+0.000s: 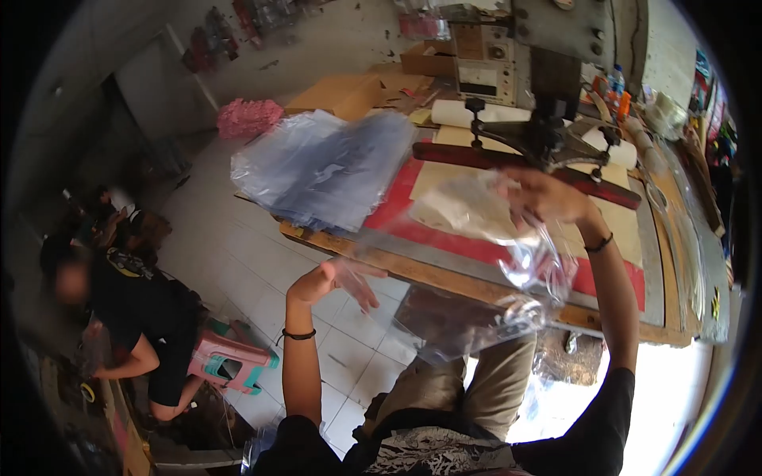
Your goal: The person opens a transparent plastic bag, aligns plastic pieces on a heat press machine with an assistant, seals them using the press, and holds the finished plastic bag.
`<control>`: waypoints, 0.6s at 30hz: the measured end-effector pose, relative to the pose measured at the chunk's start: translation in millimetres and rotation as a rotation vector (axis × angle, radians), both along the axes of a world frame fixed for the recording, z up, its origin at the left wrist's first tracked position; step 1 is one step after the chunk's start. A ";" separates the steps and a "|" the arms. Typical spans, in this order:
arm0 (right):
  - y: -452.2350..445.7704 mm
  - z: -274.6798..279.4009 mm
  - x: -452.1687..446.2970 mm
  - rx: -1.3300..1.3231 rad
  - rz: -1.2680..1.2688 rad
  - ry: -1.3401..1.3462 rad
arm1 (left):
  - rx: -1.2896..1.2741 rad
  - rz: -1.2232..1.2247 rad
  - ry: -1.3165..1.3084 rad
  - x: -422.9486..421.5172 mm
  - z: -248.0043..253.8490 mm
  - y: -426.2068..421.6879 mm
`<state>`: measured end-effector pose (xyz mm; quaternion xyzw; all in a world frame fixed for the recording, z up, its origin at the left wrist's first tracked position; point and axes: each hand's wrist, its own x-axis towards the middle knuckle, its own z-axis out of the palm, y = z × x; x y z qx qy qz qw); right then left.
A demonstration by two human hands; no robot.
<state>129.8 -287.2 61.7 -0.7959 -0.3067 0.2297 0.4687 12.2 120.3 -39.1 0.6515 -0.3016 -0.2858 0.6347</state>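
Note:
My right hand [548, 197] is raised over the work table, with its fingers closed on a clear plastic sheet [524, 270]. The sheet hangs crumpled and shiny past the table's front edge, above my lap, and part of it is blurred. Off the table's front edge, my left hand [349, 282] has its fingers stretched out and apart, beside the sheet's left part; whether they touch it is unclear. A pile of clear bluish plastic sheets [321, 170] lies on the table to the left. Behind my right hand is the dark red bar [452, 155] of a press, over a red mat [401, 190].
A control box [482, 63] stands behind the press. Cardboard [337, 94] and a pink bundle [248, 117] lie at the back left. At the left, another person [143, 309] sits by a pink and green stool [238, 357]. A bottle [616, 82] stands back right.

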 end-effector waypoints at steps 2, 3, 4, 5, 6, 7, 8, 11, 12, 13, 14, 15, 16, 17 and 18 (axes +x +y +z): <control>-1.0 -22.5 9.8 -0.248 0.222 0.056 | 0.137 0.283 0.007 2.0 5.6 -2.9; 2.1 -32.5 4.6 -0.306 0.241 0.147 | 0.101 0.300 0.048 1.8 7.5 -10.1; 5.4 -43.3 -2.1 -0.371 0.263 0.243 | 0.162 0.342 0.009 -1.7 7.5 -19.5; 10.4 -57.1 -4.3 -0.335 0.305 0.302 | 0.222 0.379 -0.035 -2.0 8.1 -31.1; 15.8 -70.4 -5.3 -0.301 0.343 0.366 | 0.284 0.411 -0.074 -2.2 6.1 -43.6; 19.0 -80.0 -5.4 -0.214 0.338 0.390 | 0.307 0.450 -0.207 -1.6 0.2 -59.4; 23.7 -80.9 -8.3 -0.220 0.319 0.364 | 0.331 0.486 -0.350 2.4 -5.3 -75.6; 31.7 -66.8 -21.0 -0.210 0.228 0.303 | 0.405 0.621 -0.676 17.1 4.2 -123.2; 33.2 -69.3 -21.1 -0.229 0.189 0.301 | 0.418 0.655 -0.913 27.9 1.9 -134.0; 29.7 -74.1 -21.4 -0.214 0.186 0.236 | 0.395 0.632 -0.975 42.1 -5.9 -144.8; 26.2 -80.3 -21.8 -0.190 0.186 0.170 | 0.382 0.608 -1.037 57.4 -16.5 -150.6; 22.2 -86.3 -25.3 -0.131 0.173 0.106 | 0.371 0.579 -1.096 65.4 -21.1 -151.2; 15.3 -92.6 -30.1 -0.072 0.157 0.049 | 0.408 0.544 -1.037 66.4 -20.4 -150.0; 10.0 -95.9 -30.1 -0.011 0.136 -0.007 | 0.443 0.504 -0.978 68.4 -19.8 -149.1; 7.4 -95.6 -27.4 -0.016 0.171 -0.070 | 0.477 0.463 -0.915 70.4 -19.3 -148.3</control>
